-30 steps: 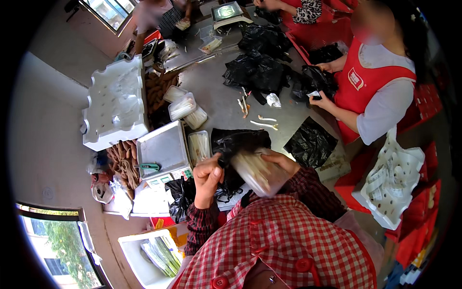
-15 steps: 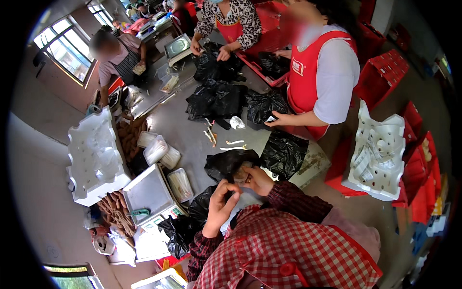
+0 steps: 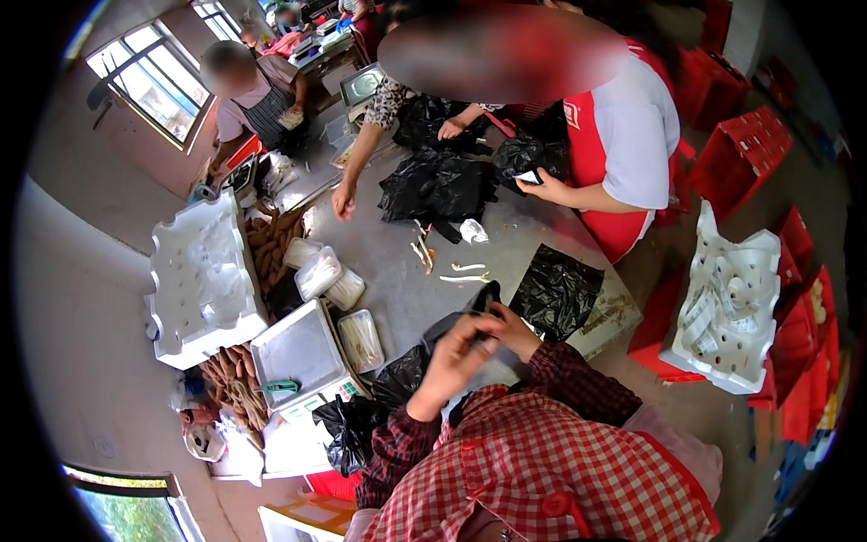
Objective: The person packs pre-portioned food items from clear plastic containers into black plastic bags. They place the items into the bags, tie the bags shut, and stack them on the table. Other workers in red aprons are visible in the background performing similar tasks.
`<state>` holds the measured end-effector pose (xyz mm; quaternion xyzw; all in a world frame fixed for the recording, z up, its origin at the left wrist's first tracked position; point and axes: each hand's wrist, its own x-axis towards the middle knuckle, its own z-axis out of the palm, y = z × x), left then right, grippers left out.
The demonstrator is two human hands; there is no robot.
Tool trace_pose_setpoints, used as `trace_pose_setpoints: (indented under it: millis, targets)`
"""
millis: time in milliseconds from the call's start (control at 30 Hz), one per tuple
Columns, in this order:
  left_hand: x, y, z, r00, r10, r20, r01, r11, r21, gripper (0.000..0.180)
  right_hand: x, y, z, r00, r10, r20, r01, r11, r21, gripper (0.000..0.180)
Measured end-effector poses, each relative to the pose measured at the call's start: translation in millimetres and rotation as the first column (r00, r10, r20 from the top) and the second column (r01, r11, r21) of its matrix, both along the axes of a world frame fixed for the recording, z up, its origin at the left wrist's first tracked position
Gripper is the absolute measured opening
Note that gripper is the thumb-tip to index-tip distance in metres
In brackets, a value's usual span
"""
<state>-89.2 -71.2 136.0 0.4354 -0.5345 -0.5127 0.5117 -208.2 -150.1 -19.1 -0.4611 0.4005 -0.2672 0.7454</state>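
Observation:
My left hand (image 3: 449,361) and my right hand (image 3: 513,330) meet close in front of my chest at the near edge of the grey table (image 3: 397,289). Both pinch the top of a black plastic bag (image 3: 436,327) that stands between them. What the bag holds is hidden. My red-checked sleeves cover both forearms. A second crumpled black bag (image 3: 402,379) lies just left of my left wrist.
A scale with a white pan (image 3: 302,348) and a clear tray of pale sprouts (image 3: 359,339) sit to my left. A white foam box (image 3: 203,280) and sweet potatoes (image 3: 230,388) lie beyond. A flat black bag (image 3: 555,289) lies right. A co-worker in a red apron (image 3: 623,135) stands opposite, near red crates (image 3: 745,149).
The clear tray my right hand held a second ago is out of sight. Both hands have come together on the black bag. My head has turned, shifting the whole view.

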Motion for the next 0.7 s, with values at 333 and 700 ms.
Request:
trace_pose_setpoints:
  millis: [333, 700]
  targets:
    - [7, 16, 7, 0.966, -0.004, -0.258, 0.042, 0.989, 0.141, 0.024, -41, -27, -38, 0.743, -0.203, -0.637, -0.252, 0.798, -0.548, 0.053]
    - [62, 23, -29, 0.814, 0.462, -0.352, -0.416, 0.887, 0.2, 0.014, -82, -31, 71, 0.92, -0.061, 0.388, 0.011, 0.991, 0.13, 0.016]
